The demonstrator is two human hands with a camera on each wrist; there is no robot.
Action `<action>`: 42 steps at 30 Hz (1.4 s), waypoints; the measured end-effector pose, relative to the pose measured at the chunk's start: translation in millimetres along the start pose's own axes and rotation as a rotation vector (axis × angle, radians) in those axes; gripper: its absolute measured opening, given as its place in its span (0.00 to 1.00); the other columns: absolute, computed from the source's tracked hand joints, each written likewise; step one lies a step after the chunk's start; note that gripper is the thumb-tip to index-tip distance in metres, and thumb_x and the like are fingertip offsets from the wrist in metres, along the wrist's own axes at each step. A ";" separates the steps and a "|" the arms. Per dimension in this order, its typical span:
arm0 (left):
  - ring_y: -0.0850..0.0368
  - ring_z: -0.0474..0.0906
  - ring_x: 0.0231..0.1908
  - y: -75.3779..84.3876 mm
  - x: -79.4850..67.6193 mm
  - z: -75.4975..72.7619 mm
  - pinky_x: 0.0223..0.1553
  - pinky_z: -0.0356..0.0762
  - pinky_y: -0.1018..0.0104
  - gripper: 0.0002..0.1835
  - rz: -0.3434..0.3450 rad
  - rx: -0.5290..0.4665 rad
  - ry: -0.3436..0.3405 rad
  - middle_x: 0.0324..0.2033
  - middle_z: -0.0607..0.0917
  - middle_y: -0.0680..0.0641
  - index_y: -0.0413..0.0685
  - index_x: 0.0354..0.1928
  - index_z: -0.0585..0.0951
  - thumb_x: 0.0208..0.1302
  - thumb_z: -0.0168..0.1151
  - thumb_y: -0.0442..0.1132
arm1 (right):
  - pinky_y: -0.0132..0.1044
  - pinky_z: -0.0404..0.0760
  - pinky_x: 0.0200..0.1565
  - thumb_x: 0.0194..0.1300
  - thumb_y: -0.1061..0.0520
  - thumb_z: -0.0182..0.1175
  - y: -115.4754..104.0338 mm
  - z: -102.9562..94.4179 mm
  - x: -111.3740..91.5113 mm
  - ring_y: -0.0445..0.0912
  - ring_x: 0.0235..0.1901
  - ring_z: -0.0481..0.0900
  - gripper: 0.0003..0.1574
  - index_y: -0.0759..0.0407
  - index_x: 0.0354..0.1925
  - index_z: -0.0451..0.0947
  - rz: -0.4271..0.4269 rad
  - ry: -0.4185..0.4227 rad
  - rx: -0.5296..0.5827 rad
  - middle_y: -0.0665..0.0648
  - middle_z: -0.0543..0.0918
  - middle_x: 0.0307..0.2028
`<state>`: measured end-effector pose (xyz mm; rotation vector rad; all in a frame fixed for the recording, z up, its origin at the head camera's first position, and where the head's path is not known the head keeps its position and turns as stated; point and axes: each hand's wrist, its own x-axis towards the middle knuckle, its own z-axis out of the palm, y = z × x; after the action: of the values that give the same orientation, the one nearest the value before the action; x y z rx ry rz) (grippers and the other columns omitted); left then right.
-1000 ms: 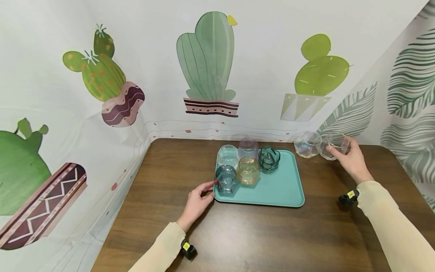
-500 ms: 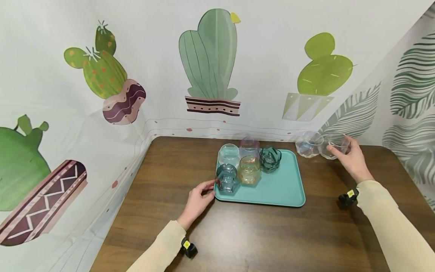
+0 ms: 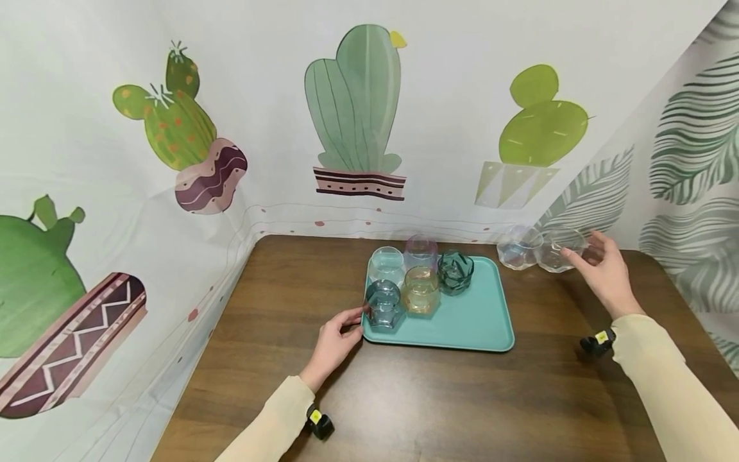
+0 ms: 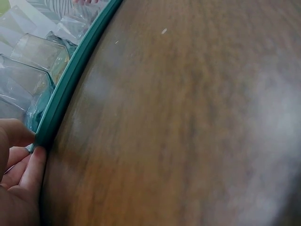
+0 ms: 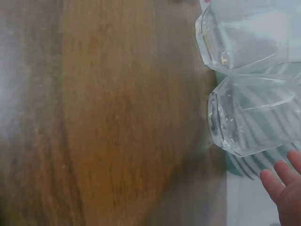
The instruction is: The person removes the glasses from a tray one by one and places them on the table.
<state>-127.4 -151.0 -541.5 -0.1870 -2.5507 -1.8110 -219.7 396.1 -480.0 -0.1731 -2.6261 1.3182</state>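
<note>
Left hand pinches left rim of teal rectangular tray (likely to steady it) beside blue faceted glass. Right hand loosely spread, gripping nothing, near clear faceted glass, far right.

Five glasses cluster toward the left side of a tray on the tabletop. To the tray's right, two more glasses stand side by side near the back edge.
</note>
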 end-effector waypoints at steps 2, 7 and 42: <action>0.45 0.85 0.55 -0.4 -0.8 0.0 0.52 0.86 0.61 0.20 -0.004 -0.003 0.000 0.57 0.87 0.43 0.43 0.60 0.85 0.67 0.68 0.28 | 0.58 0.64 0.73 0.75 0.41 0.60 -3.9 -1.8 -5.1 0.70 0.73 0.59 0.55 0.61 0.83 0.45 -0.005 0.028 -0.004 0.73 0.56 0.78; 0.45 0.85 0.55 1.1 -1.9 -0.1 0.52 0.85 0.66 0.20 -0.017 0.007 0.004 0.56 0.87 0.43 0.42 0.60 0.85 0.66 0.68 0.28 | 0.43 0.68 0.72 0.75 0.41 0.61 -13.9 -4.5 -18.2 0.62 0.72 0.65 0.50 0.58 0.82 0.53 -0.030 0.110 -0.004 0.69 0.62 0.76; 0.45 0.84 0.56 2.3 -1.1 1.0 0.53 0.85 0.62 0.20 0.022 0.019 -0.005 0.58 0.86 0.42 0.40 0.61 0.84 0.67 0.66 0.27 | 0.15 0.70 0.54 0.64 0.65 0.73 -78.1 57.4 -85.8 0.23 0.50 0.75 0.36 0.62 0.68 0.74 -0.352 0.087 0.098 0.64 0.79 0.61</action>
<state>-126.0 -149.4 -539.7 -0.2183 -2.5574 -1.7807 -150.5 288.3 -461.4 0.2309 -2.3733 1.2786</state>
